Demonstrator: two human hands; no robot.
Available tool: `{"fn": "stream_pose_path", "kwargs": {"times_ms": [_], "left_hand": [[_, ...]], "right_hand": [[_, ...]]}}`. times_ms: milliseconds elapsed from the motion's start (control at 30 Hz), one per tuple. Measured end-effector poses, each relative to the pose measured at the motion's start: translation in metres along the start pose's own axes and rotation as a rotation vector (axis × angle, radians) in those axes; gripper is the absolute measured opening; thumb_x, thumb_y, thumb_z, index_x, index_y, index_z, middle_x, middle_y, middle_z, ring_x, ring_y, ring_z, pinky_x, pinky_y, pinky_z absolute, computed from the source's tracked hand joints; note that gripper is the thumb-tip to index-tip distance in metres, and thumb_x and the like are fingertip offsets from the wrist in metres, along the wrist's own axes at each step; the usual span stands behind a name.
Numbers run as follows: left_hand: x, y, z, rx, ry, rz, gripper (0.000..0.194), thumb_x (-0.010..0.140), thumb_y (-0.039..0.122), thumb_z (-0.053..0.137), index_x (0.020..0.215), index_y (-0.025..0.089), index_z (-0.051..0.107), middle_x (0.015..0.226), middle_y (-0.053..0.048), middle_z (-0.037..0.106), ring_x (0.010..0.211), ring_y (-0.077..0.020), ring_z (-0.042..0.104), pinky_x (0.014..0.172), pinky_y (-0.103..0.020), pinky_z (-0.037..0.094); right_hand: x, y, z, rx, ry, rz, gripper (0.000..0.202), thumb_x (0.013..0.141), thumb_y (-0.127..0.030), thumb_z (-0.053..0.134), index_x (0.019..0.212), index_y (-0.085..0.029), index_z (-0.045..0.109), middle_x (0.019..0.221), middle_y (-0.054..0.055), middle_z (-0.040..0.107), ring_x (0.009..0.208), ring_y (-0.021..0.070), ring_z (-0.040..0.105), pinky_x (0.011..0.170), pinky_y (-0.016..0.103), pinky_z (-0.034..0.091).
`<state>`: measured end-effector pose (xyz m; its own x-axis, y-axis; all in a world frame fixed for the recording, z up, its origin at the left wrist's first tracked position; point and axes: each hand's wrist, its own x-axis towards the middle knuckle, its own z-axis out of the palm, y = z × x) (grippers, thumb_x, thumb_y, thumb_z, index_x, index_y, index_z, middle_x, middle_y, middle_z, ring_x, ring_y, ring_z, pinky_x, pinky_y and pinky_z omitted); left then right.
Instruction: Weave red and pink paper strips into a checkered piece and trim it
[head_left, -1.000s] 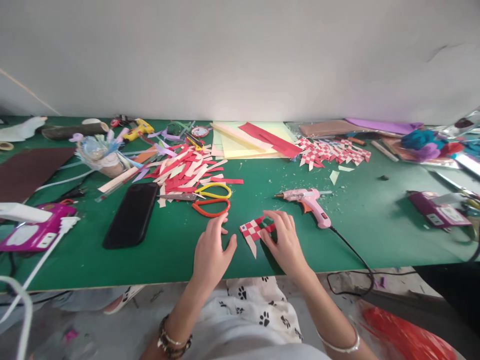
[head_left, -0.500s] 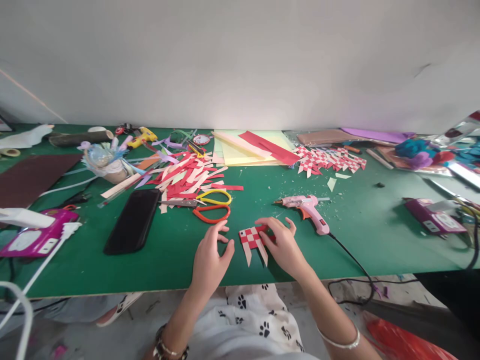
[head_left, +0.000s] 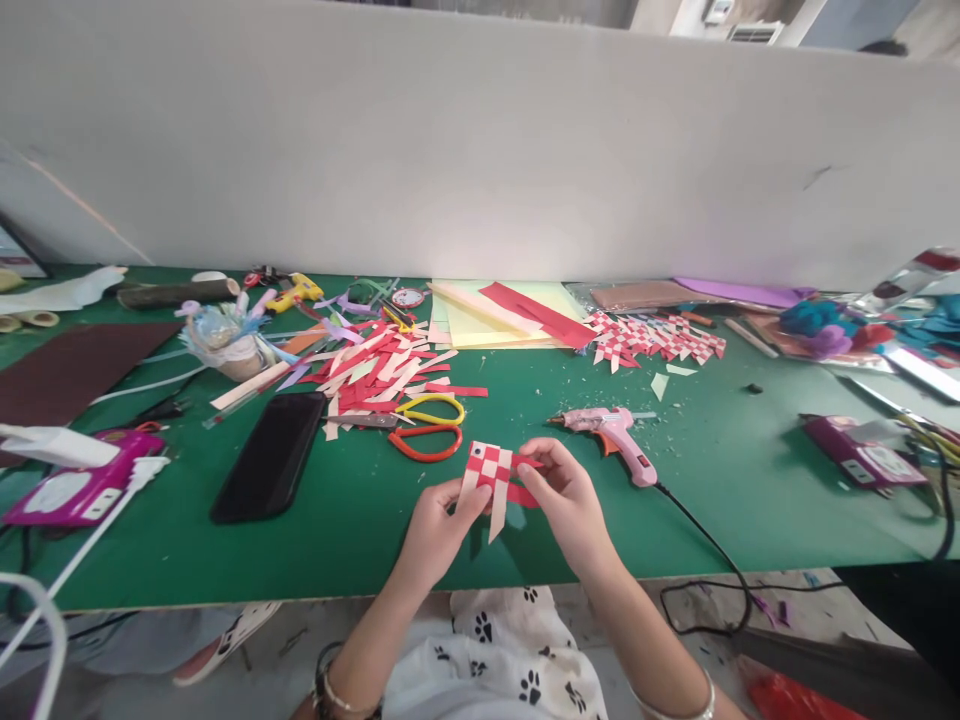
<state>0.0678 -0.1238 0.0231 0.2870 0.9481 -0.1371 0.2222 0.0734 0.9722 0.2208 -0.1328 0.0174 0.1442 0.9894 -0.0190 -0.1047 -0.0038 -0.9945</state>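
Observation:
A red and pale pink woven paper fish (head_left: 491,466) with a small round eye is held up off the green table in front of me. My left hand (head_left: 439,525) pinches its lower left part, thumb on the front face. With thumb and fingertips, my right hand (head_left: 564,500) grips a red strip at the fish's right end. Another red strip and pale strips hang from the weave. Beyond my left hand lie scissors (head_left: 427,428) with yellow and orange handles. Right of my right hand, a pink glue gun (head_left: 619,436) rests on its side.
Loose red and pink paper strips (head_left: 382,370) are heaped behind the scissors. A black phone (head_left: 270,458) lies at left. Several woven paper pieces (head_left: 652,338) and coloured sheets (head_left: 480,335) sit near the wall. Purple power strips (head_left: 82,480) stand at the left; the glue gun's cord (head_left: 705,525) crosses the table edge.
The fish has been lifted off the table. My left hand has closed on its left part, and my right hand now pinches a strip at its right end. The view has tilted up slightly.

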Motion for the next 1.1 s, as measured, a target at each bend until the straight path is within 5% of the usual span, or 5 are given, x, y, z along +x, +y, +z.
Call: {"fn": "stream_pose_path", "kwargs": {"times_ms": [233,567,833,967,1100], "left_hand": [[-0.001,0.001,-0.013,0.020,-0.054,0.014,0.035,0.082,0.044,0.050,0.070,0.015,0.064,0.070,-0.003,0.065,0.068,-0.0183,0.057,0.062,-0.025,0.043],[0.000,-0.002,-0.029,0.079,-0.028,0.076,0.040,0.085,0.047,0.043,0.068,0.018,0.063,0.064,-0.003,0.061,0.064,-0.0166,0.057,0.062,-0.024,0.046],[-0.002,-0.023,-0.039,0.135,0.038,0.035,0.036,0.085,0.047,0.044,0.071,0.020,0.063,0.064,-0.002,0.058,0.064,-0.0153,0.056,0.060,-0.022,0.045],[-0.006,-0.026,-0.032,0.231,-0.046,0.087,0.034,0.087,0.043,0.042,0.072,0.020,0.063,0.070,-0.002,0.059,0.067,-0.0154,0.057,0.062,-0.022,0.045],[-0.006,-0.027,-0.029,0.284,-0.087,0.092,0.034,0.088,0.042,0.040,0.074,0.020,0.063,0.072,-0.003,0.060,0.068,-0.0155,0.058,0.062,-0.022,0.044]], "right_hand": [[0.002,-0.008,-0.009,0.015,-0.112,0.153,0.025,0.074,-0.043,0.061,0.074,-0.018,0.060,0.065,0.000,0.061,0.063,0.0122,0.055,0.064,0.026,0.045],[0.004,-0.021,-0.028,-0.031,-0.082,0.110,0.031,0.069,-0.046,0.065,0.064,-0.017,0.057,0.059,-0.001,0.057,0.056,0.0103,0.051,0.054,0.023,0.043],[0.068,-0.057,-0.128,-0.409,0.328,-0.083,0.028,0.070,-0.046,0.063,0.072,-0.017,0.064,0.065,0.000,0.062,0.060,0.0106,0.054,0.057,0.021,0.044],[0.134,-0.055,-0.179,-0.555,0.385,0.029,0.032,0.072,-0.045,0.060,0.076,-0.014,0.066,0.071,0.002,0.064,0.062,0.0102,0.056,0.058,0.022,0.045],[0.182,-0.039,-0.202,-0.705,0.413,0.187,0.024,0.077,-0.034,0.061,0.081,-0.010,0.065,0.074,0.004,0.064,0.064,0.0116,0.058,0.059,0.024,0.047]]}}
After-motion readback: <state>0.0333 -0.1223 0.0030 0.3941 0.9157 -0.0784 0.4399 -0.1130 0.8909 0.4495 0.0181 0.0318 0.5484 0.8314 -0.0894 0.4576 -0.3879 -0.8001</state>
